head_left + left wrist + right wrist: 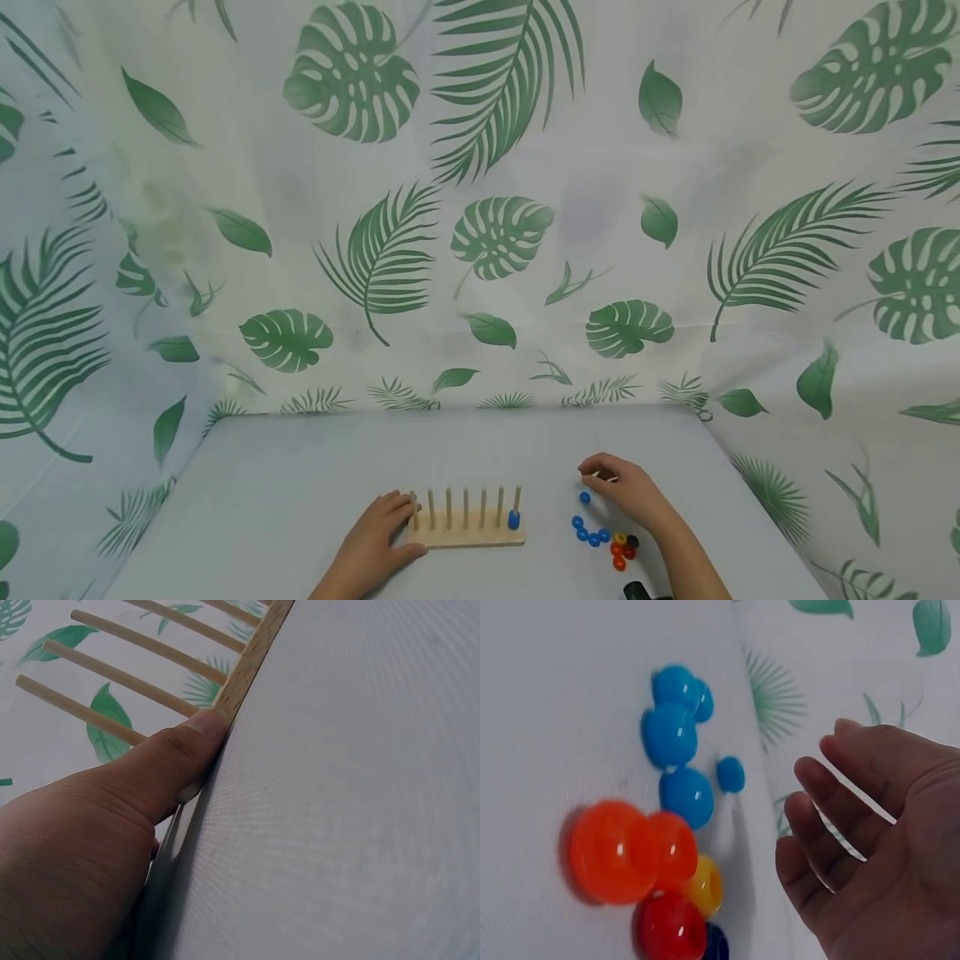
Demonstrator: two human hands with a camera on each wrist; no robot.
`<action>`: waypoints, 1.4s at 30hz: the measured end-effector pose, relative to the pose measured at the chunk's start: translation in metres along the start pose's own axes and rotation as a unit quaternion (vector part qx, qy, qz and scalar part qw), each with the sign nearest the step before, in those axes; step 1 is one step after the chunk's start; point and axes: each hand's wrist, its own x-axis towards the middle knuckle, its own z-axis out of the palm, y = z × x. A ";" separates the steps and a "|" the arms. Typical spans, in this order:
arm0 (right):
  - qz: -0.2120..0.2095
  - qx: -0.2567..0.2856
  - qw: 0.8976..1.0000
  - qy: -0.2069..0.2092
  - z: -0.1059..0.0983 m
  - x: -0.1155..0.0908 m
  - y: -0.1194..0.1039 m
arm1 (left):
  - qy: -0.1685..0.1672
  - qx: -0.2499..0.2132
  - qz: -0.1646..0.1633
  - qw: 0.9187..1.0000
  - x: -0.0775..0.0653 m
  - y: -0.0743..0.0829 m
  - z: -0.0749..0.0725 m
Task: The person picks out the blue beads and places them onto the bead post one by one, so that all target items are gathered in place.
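Note:
A wooden peg rack point(468, 540) with a row of upright pegs stands on the table, blue beads point(513, 521) threaded on its rightmost peg. My left hand point(372, 537) grips its left end; in the left wrist view the thumb point(180, 746) presses the base's edge, while the other fingers are mostly hidden. To the right, my right hand point(630, 492) hovers with loosely bent fingers and nothing visible in them. A single blue bead point(584, 497) lies just below those fingertips. Several more blue beads point(669, 735) lie nearby, apart from the hand.
Closer to me than the blue beads sits a cluster of orange-red beads point(618, 563), a yellow bead point(620, 539) and a dark bead point(632, 542). A black object point(636, 591) shows at the bottom edge. Leaf-patterned cloth point(495, 333) hangs behind the white table point(300, 467).

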 end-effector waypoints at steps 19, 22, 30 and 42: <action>-0.028 -0.022 0.996 -0.084 0.004 0.011 0.032 | 0.042 0.013 0.001 0.999 -0.010 0.004 0.011; -0.034 -0.028 0.996 -0.079 0.006 0.012 0.031 | 0.053 0.015 0.008 0.998 -0.010 0.003 0.008; -0.032 -0.048 0.996 -0.068 0.001 0.019 0.024 | 0.048 0.023 0.029 0.998 0.003 0.004 -0.008; -0.034 -0.052 0.995 -0.072 0.002 0.015 0.026 | 0.018 0.022 0.002 1.000 0.001 0.001 -0.003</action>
